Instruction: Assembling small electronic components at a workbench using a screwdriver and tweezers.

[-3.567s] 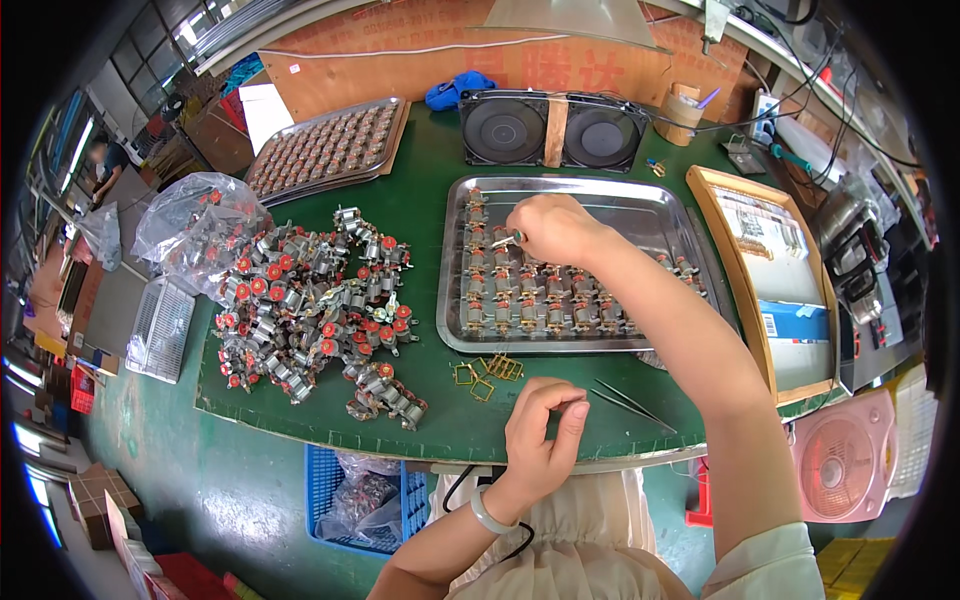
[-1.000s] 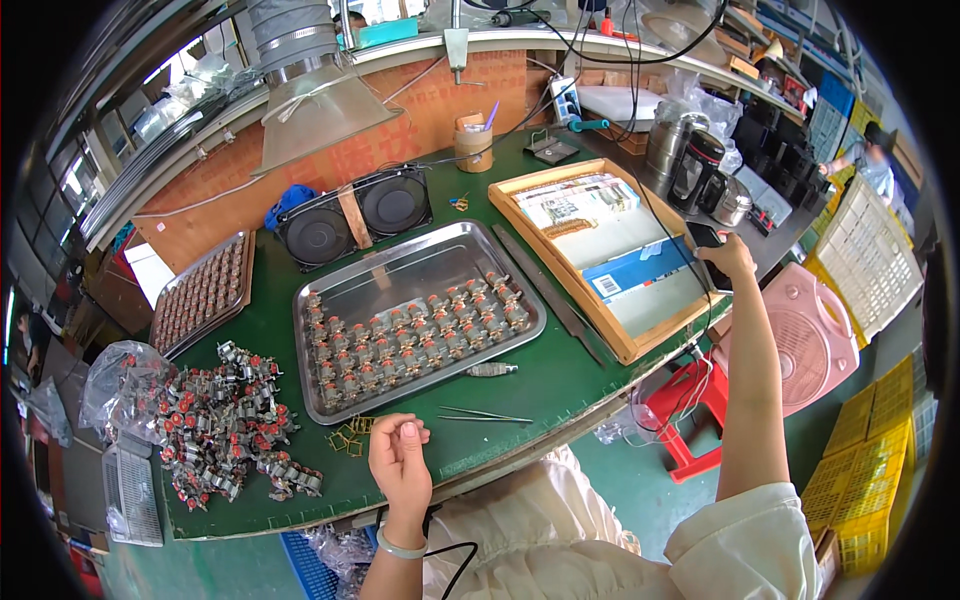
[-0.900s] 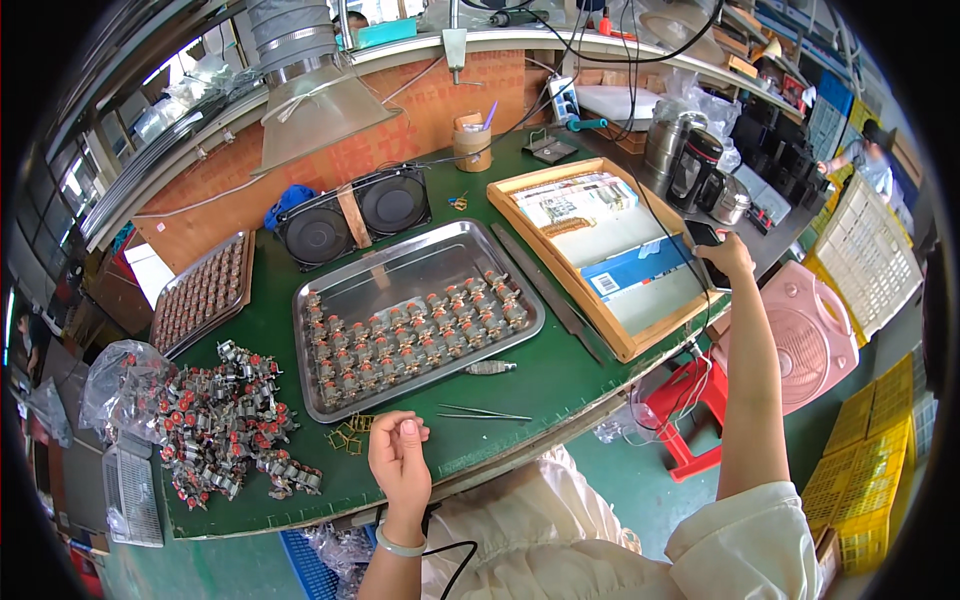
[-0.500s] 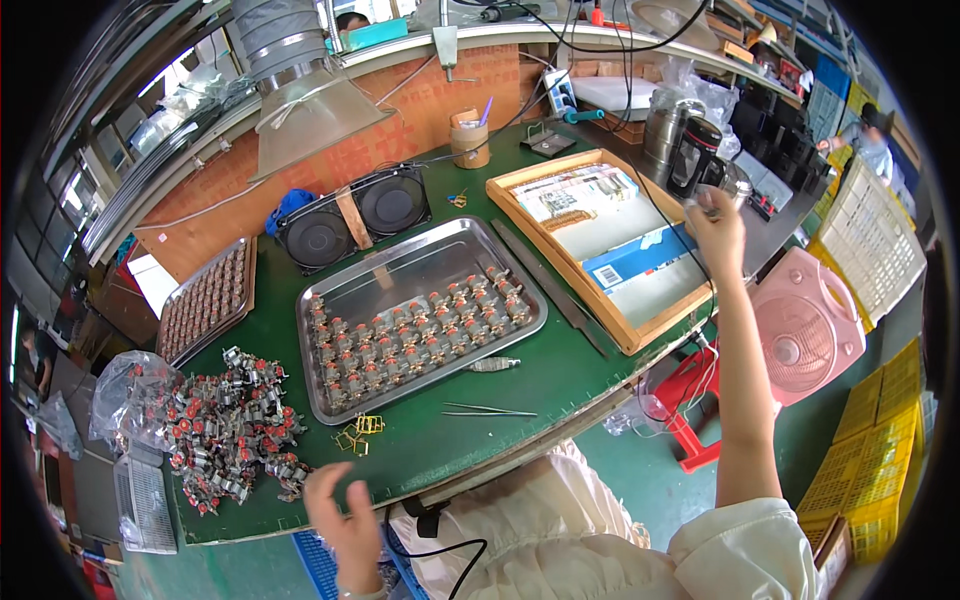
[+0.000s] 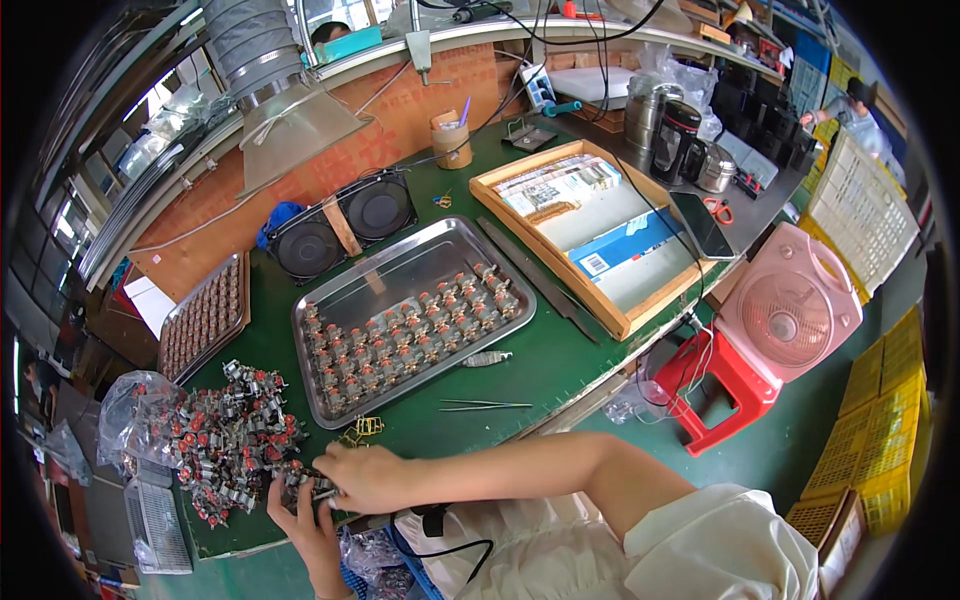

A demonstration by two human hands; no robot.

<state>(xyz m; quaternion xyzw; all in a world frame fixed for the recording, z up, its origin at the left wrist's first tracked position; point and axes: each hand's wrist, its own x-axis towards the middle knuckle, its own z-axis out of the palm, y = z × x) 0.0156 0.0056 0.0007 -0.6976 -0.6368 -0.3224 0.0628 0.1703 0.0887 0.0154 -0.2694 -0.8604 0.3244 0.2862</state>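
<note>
My right hand (image 5: 368, 477) reaches across to the table's near edge, its fingers bent and pinched together; what lies in its fingertips is mostly hidden. Just below it, my left hand (image 5: 312, 535) has thumb and fingers curled about a small metal component, partly covered by the right hand. Both hands meet at the near right side of a heap of metal components (image 5: 225, 440) with red parts. Beyond them a steel tray (image 5: 375, 270) holds rows of similar components. Several small brass-coloured frames (image 5: 368, 427) lie between tray and hands.
Tweezers (image 5: 485, 405) lie before the tray. A long dark metal strip (image 5: 540, 280) separates it from a wooden-framed box (image 5: 630, 320). Rightward are a phone (image 5: 703, 226), red scissors (image 5: 718, 210) and a pink fan (image 5: 790, 310). Two black round fans (image 5: 383, 208) stand behind; a second tray (image 5: 240, 300) is left.
My right hand has swept from the far right, beside the wooden box, over to my left hand. The open left hand has moved slightly left and down, and its fingers have curled in.
</note>
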